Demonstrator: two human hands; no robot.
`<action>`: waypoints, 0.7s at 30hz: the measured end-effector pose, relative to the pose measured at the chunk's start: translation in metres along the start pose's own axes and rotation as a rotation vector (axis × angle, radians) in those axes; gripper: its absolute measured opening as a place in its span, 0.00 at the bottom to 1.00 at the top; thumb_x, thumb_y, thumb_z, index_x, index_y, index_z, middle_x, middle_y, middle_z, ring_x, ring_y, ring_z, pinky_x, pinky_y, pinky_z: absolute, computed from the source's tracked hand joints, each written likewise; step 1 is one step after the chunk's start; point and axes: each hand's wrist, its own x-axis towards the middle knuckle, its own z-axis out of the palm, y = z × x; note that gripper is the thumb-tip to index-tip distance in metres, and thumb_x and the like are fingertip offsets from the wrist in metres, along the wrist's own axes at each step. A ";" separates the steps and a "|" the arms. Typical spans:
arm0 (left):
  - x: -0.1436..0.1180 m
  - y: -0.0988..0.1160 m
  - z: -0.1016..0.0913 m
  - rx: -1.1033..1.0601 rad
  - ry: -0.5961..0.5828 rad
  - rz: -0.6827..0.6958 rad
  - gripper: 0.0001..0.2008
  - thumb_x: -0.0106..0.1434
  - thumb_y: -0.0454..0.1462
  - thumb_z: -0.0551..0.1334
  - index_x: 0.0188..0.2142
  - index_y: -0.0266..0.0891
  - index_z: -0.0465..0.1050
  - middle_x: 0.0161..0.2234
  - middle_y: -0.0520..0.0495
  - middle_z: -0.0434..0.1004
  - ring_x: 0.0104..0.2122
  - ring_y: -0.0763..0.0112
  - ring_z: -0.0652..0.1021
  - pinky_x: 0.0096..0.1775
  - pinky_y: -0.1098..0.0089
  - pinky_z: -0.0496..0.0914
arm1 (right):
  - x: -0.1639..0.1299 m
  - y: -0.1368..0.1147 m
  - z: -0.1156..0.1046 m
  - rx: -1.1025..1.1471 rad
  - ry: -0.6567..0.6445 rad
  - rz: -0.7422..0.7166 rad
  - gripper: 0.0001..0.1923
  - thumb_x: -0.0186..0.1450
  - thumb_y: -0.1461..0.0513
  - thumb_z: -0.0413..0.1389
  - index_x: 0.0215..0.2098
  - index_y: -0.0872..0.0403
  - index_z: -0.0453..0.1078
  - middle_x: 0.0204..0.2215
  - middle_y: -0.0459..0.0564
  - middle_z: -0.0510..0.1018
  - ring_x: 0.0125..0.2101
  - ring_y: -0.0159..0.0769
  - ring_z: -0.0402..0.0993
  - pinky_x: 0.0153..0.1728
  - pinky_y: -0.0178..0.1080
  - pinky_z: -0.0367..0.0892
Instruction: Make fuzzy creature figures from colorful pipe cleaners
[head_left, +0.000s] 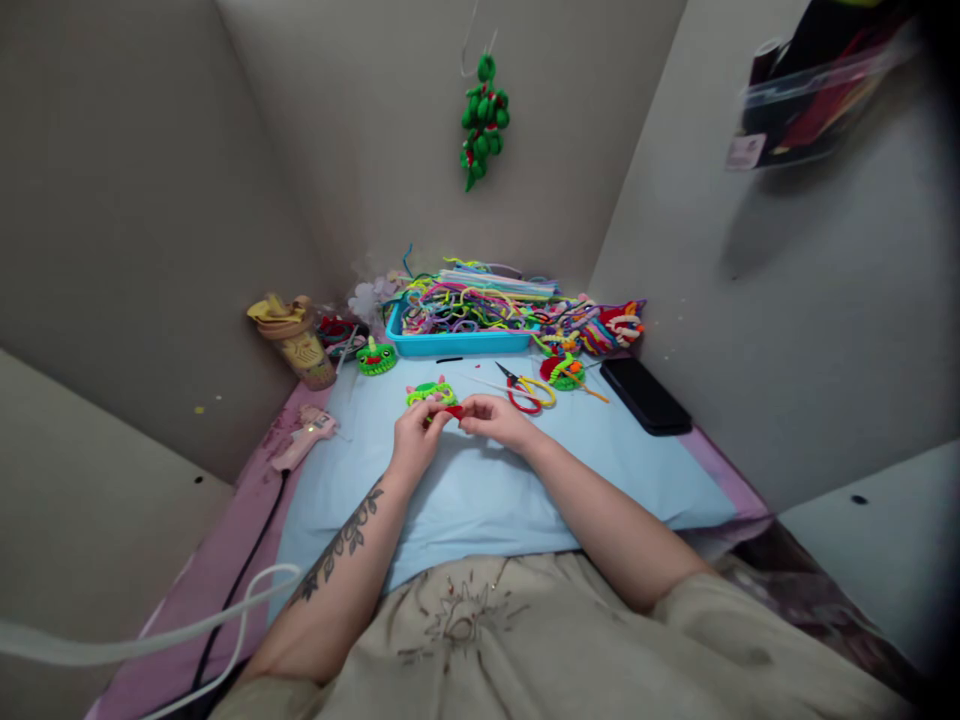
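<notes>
Between our two hands, a small red piece is pinched at the fingertips, touching the green pipe-cleaner figure just beyond the left hand. We judge the work goes best with short, firm twists while the left hand steadies the figure. Left hand: fingers curled narrow, gripping the figure's near edge and the red piece. Right hand: fingers closed to a pinch on the red piece's other end; the scissors lie just beyond it.

Blue tray of many-coloured pipe cleaners, red-and-yellow scissors, pale blue cloth
</notes>
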 end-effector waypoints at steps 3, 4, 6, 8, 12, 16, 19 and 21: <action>0.000 0.000 0.001 0.016 -0.008 -0.017 0.06 0.60 0.38 0.60 0.30 0.38 0.73 0.30 0.46 0.75 0.39 0.65 0.75 0.35 0.70 0.66 | 0.001 0.000 0.008 -0.104 0.102 -0.088 0.13 0.50 0.59 0.63 0.32 0.57 0.70 0.23 0.43 0.73 0.25 0.28 0.68 0.30 0.34 0.63; 0.000 0.000 0.001 0.022 -0.015 -0.015 0.06 0.60 0.38 0.60 0.30 0.38 0.73 0.30 0.46 0.75 0.39 0.65 0.75 0.35 0.70 0.66 | 0.002 0.002 0.009 -0.109 0.120 -0.091 0.12 0.51 0.59 0.62 0.32 0.57 0.70 0.22 0.43 0.73 0.24 0.28 0.68 0.30 0.34 0.63; 0.001 0.001 0.002 0.019 -0.023 -0.035 0.06 0.60 0.38 0.59 0.29 0.38 0.72 0.29 0.47 0.74 0.36 0.66 0.74 0.35 0.70 0.65 | 0.003 0.005 0.010 -0.081 0.140 -0.086 0.10 0.53 0.58 0.61 0.29 0.57 0.70 0.21 0.43 0.73 0.23 0.29 0.68 0.28 0.34 0.63; 0.001 0.002 0.003 -0.032 -0.052 -0.101 0.07 0.59 0.38 0.59 0.28 0.38 0.71 0.26 0.50 0.72 0.30 0.69 0.72 0.33 0.71 0.64 | 0.005 0.009 0.008 -0.057 0.153 -0.090 0.10 0.53 0.58 0.60 0.27 0.57 0.69 0.21 0.43 0.72 0.22 0.29 0.68 0.27 0.34 0.63; 0.001 0.002 0.007 -0.281 -0.183 -0.305 0.10 0.59 0.41 0.58 0.26 0.37 0.68 0.17 0.56 0.62 0.18 0.77 0.63 0.22 0.75 0.56 | 0.008 0.013 0.004 -0.070 0.204 -0.133 0.09 0.53 0.58 0.61 0.28 0.56 0.70 0.20 0.42 0.71 0.21 0.27 0.64 0.24 0.32 0.59; 0.001 0.004 0.006 -0.629 -0.286 -0.503 0.13 0.56 0.44 0.62 0.25 0.37 0.64 0.16 0.58 0.57 0.14 0.82 0.55 0.16 0.77 0.47 | 0.007 0.012 0.003 -0.065 0.172 -0.185 0.11 0.52 0.59 0.61 0.34 0.55 0.72 0.23 0.43 0.74 0.24 0.29 0.66 0.27 0.33 0.61; 0.001 0.007 0.001 -0.842 -0.400 -0.639 0.14 0.52 0.42 0.66 0.26 0.36 0.63 0.19 0.58 0.58 0.15 0.85 0.55 0.16 0.79 0.43 | 0.005 0.009 0.004 -0.074 0.140 -0.181 0.09 0.53 0.59 0.61 0.31 0.56 0.73 0.26 0.46 0.76 0.27 0.31 0.69 0.31 0.35 0.63; 0.001 0.009 -0.001 -0.902 -0.453 -0.683 0.15 0.51 0.42 0.67 0.26 0.36 0.63 0.21 0.57 0.59 0.16 0.86 0.56 0.16 0.80 0.44 | 0.004 0.008 0.005 -0.085 0.140 -0.181 0.09 0.53 0.58 0.60 0.30 0.56 0.73 0.26 0.46 0.76 0.27 0.32 0.70 0.31 0.36 0.63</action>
